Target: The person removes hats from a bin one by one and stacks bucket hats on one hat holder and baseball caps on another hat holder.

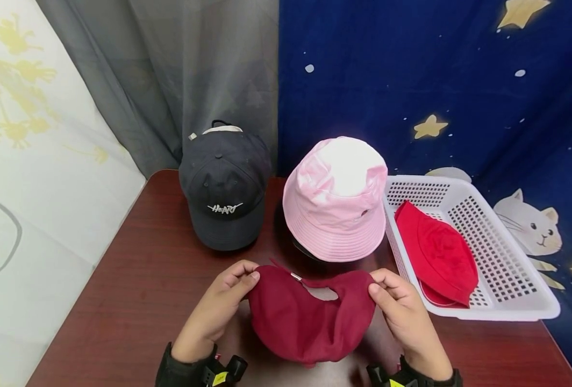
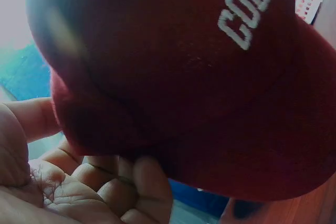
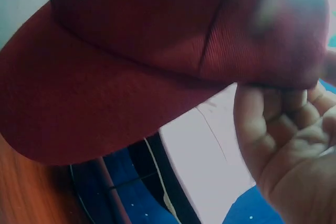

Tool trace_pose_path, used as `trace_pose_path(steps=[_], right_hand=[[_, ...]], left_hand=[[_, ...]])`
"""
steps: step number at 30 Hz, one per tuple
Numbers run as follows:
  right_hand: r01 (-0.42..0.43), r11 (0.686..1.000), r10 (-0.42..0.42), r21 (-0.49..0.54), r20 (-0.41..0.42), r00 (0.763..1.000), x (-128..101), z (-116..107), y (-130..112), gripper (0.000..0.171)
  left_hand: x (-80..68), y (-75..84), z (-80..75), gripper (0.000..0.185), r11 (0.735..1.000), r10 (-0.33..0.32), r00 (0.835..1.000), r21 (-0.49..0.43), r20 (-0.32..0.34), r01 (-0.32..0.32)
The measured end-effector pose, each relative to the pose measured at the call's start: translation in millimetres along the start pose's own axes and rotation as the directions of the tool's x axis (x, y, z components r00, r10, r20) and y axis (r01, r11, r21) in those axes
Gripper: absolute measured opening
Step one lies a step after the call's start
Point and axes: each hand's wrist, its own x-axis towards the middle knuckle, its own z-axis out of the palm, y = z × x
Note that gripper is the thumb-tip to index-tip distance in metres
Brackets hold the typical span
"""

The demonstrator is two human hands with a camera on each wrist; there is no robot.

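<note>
A person stands at a dark wooden table (image 1: 136,279) holding a maroon cap (image 1: 305,317) up off its near edge with both hands. The left hand (image 1: 220,301) pinches the left end of the cap's back rim, thumb on top and fingers curled beneath; the right hand (image 1: 402,312) grips the right end in the same way. From the head view the cap's back opening with its strap and small metal buckle (image 1: 296,276) faces up and away from the person, so the rim between the hands runs left to right across the table and the crown hangs down toward the person. The wrist views show the front of the cap from below: white stitched lettering (image 2: 247,14) on the front panel and the brim pointing down and toward the person's body. On the table beyond the cap sit a black baseball cap (image 1: 225,188) with white script on its front, brim toward the person, and just beside it to the right a pink bucket hat (image 1: 336,199). Right of that stands a white perforated plastic basket (image 1: 513,285), with a red bucket hat (image 1: 438,252) lying inside it.
</note>
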Motion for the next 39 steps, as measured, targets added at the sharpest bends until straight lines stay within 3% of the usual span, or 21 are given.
trace_pose_path(steps=[5, 8, 11, 14, 19, 23, 28, 33, 39], right_hand=[[0.051, 0.999, -0.051, -0.002, -0.003, 0.999, 3.5, -4.3, -1.4, 0.031], [0.021, 0.999, -0.019, 0.036, -0.046, 0.999, 5.6, -3.9, -1.9, 0.033], [-0.043, 0.998, 0.047, 0.039, -0.095, 0.994, 7.8, -2.0, -1.6, 0.034], [-0.115, 0.993, 0.120, 0.040, -0.127, 0.985, 11.2, 0.3, -1.3, 0.031], [-0.195, 0.981, 0.195, 0.013, -0.139, 0.971, 19.1, 3.0, -2.8, 0.021], [-0.244, 0.969, 0.238, -0.029, -0.138, 0.962, 23.8, 0.9, -5.4, 0.017], [-0.289, 0.956, 0.278, -0.056, -0.148, 0.949, 27.4, -3.2, -9.2, 0.014], [-0.296, 0.954, 0.291, -0.040, -0.100, 0.952, 33.8, -6.4, -8.9, 0.013], [-0.301, 0.954, 0.301, -0.007, -0.030, 0.953, 40.4, -6.9, -4.0, 0.013]], left_hand=[[-2.4, 1.0, -7.1, 0.011, 0.989, 0.082, 0.997, -0.121, 0.004, -0.081], [-3.8, 1.3, -9.2, 0.019, 0.969, 0.155, 0.986, -0.205, 0.055, -0.140], [-4.5, 1.3, -9.4, 0.021, 0.960, 0.199, 0.972, -0.225, 0.121, -0.168], [-3.8, 1.5, -9.3, 0.018, 0.967, 0.185, 0.969, -0.204, 0.161, -0.151], [-0.7, 4.5, -9.9, 0.022, 0.991, 0.085, 0.977, -0.115, 0.196, -0.064], [0.4, 7.4, -8.3, 0.026, 0.999, 0.019, 0.985, -0.038, 0.172, -0.013], [-0.8, 7.6, -8.0, 0.009, 0.992, 0.042, 0.990, -0.124, 0.133, -0.026], [0.7, 7.4, -7.6, 0.011, 0.973, 0.067, 0.988, -0.227, 0.136, -0.034], [5.0, 5.8, -8.7, 0.014, 0.967, 0.033, 0.995, -0.255, 0.097, -0.007]])
